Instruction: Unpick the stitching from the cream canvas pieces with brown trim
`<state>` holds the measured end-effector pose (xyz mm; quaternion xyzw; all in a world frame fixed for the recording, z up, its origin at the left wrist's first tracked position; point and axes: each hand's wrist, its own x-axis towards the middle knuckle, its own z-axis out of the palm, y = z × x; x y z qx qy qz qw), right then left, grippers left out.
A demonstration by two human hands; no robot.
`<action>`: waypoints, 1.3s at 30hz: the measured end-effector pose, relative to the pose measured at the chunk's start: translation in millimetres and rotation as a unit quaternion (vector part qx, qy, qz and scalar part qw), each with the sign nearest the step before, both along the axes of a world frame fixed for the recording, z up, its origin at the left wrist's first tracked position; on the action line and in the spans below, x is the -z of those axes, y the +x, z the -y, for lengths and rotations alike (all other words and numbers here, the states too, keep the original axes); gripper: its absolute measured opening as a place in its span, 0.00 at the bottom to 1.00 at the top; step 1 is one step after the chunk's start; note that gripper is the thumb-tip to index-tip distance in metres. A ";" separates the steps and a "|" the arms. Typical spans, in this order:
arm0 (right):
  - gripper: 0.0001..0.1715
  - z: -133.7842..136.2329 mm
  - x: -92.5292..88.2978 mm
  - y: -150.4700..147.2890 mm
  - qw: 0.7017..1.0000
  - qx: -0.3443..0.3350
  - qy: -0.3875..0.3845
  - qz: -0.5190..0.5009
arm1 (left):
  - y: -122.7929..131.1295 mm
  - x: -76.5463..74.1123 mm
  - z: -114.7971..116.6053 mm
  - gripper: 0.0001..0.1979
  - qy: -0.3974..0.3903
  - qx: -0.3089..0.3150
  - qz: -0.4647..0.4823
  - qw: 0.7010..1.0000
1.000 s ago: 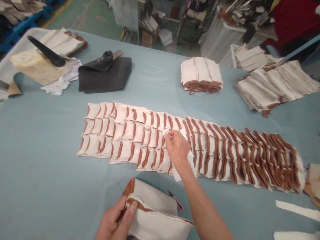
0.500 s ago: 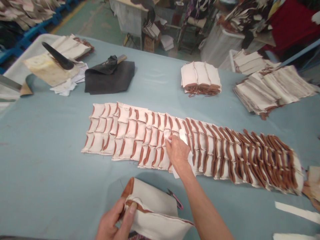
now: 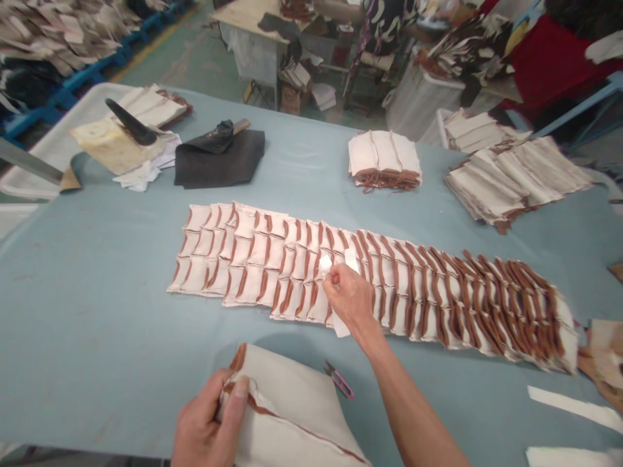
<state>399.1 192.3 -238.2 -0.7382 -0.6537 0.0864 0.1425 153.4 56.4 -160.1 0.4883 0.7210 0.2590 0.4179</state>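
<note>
My left hand (image 3: 209,421) is closed on the edge of a sewn leather piece (image 3: 287,376), off-white on its outer faces with brown showing at the open end and along the seam. Thumb and fingers pinch it near a loose thread. My right hand (image 3: 349,295) is over the long overlapping row of similar stitched pieces (image 3: 248,253), its fingertips pinched together. A small white scrap (image 3: 325,263) sits just beyond those fingertips; whether they grip anything is hidden. Under the hand runs a white strip (image 3: 351,259), partly covered. Pink-handled thread snips (image 3: 339,381) lie beside the held piece.
Behind the row stands a stack of stitched pieces (image 3: 384,155), with further bundles (image 3: 516,178) at right. Black cloth (image 3: 219,159) and a dark horn-shaped tool (image 3: 131,123) lie back left. White strips (image 3: 574,407) rest at front right. A person sits beyond the table.
My left hand has shifted slightly left with the leather piece, uncovering more of the snips. My right hand has drawn back a little from the white scrap. The whole view has shifted slightly.
</note>
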 end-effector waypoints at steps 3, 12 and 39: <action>0.06 25.1 -28.0 -3.4 0.998 -0.037 0.058 -0.015 | -2.9 -10.5 -10.7 0.17 0.022 0.013 -0.036 0.999; 0.12 104.0 -132.3 -25.3 0.953 -0.203 0.225 0.019 | 0.5 -64.8 -23.0 0.14 0.020 0.152 0.094 0.984; 0.17 234.3 -159.6 -90.3 0.796 -0.028 0.057 -0.603 | 1.3 -106.7 75.0 0.17 0.022 0.195 0.304 0.932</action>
